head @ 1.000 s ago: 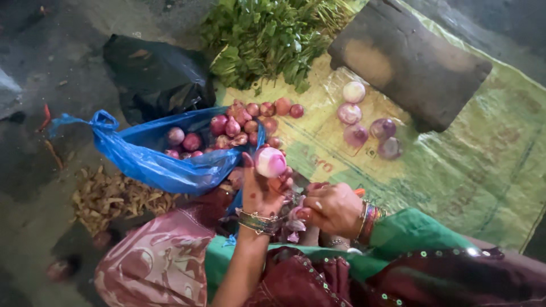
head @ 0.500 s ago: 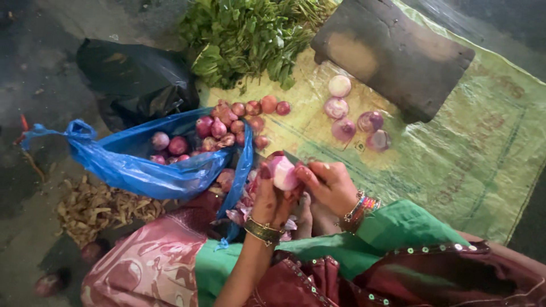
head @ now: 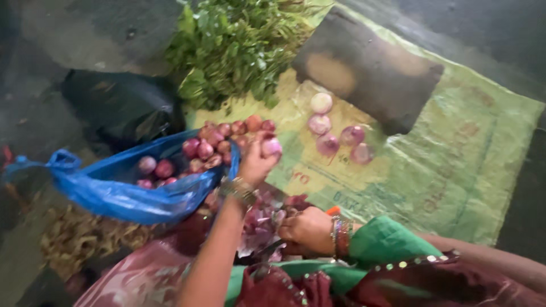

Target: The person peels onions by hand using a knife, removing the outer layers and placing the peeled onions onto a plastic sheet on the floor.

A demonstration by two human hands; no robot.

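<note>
Holding a peeled onion (head: 271,147) in its fingertips, the left hand (head: 256,162) is raised over the near edge of the green woven mat (head: 455,165), just beside the mouth of the blue plastic bag (head: 122,193). Grip: fingers closed around the onion, wrist bearing metal bangles. The right hand (head: 307,228) sits lower, close to the body, clenched around a knife with an orange handle (head: 333,210); only the handle tip shows, blade mostly hidden. Beneath it, a heap of purple onion skins (head: 263,219) lies in the lap. The blue bag lies on its side, open, with unpeeled red onions (head: 205,149) inside and spilling toward the mat. Four peeled onions (head: 335,133) rest on the mat, well apart from the bag, near a dark flat stone slab (head: 369,71). A bunch of green leafy herbs (head: 239,45) lies at the far edge of the mat. A black plastic bag (head: 119,108) sits on the ground to the left, behind the blue bag. Frame is somewhat blurred.
</note>
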